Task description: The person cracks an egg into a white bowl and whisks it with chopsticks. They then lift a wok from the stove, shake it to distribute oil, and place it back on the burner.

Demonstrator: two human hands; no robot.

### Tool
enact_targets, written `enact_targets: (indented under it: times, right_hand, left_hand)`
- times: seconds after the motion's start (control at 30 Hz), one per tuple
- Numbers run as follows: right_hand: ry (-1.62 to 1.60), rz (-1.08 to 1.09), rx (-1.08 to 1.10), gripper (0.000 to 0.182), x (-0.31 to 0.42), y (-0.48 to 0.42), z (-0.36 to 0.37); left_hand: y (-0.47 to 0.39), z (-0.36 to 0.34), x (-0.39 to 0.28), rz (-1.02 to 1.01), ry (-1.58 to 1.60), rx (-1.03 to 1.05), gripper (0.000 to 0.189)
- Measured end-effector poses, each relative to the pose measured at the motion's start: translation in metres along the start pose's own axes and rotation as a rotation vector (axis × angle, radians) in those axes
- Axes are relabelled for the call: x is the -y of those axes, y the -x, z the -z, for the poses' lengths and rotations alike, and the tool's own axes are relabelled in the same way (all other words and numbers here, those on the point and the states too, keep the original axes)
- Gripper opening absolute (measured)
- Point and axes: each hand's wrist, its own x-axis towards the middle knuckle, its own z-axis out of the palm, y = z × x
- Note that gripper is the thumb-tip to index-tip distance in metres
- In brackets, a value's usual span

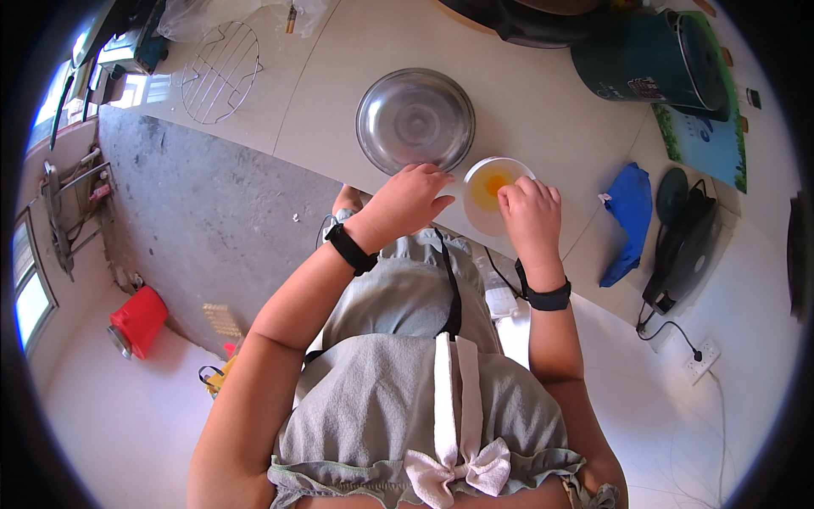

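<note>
A white bowl (481, 216) near the counter's front edge holds yellowish liquid with an orange-yellow egg yolk (496, 184). My right hand (529, 213) is at the bowl's right rim, its fingers bent over it; whether they grip the rim or something small cannot be told. My left hand (410, 197) is left of the bowl, fingers apart and nothing seen in it, close to the near rim of a round stainless steel basin (416, 121). The basin sits behind and to the left of the bowl. A black band is on each wrist.
A wire rack (220, 73) lies at the counter's back left. At the right are a dark green appliance (642, 60), a blue cloth or bag (629, 223) and a black electric appliance (687, 245) against the wall, beside a power strip (703, 362). A black pan (547, 22) stands at the back.
</note>
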Motion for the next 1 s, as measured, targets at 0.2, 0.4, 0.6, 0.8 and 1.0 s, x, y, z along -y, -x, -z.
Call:
enact_targets:
  times: [0.2,0.4,0.6,0.8,1.0]
  right_hand:
    - [-0.034,0.027,-0.030,0.006,0.002,0.003,-0.012]
    - [0.065,0.068,0.015,0.005,0.002,-0.001,-0.028]
    - [0.110,0.085,0.011,0.009,-0.001,-0.005,-0.038]
    - [0.033,0.015,0.014,0.009,0.002,-0.005,-0.025]
    - [0.006,-0.044,-0.042,0.008,0.000,0.008,0.013]
  left_hand:
    - [-0.005,-0.008,-0.004,0.005,0.053,0.015,0.032]
    - [-0.002,-0.011,-0.005,0.014,0.028,0.014,0.033]
    - [0.006,-0.009,-0.006,0.066,0.014,0.050,0.033]
    - [0.012,-0.005,-0.007,0.099,0.004,0.070,0.035]
    - [0.015,-0.006,-0.005,0.059,-0.016,-0.018,0.032]
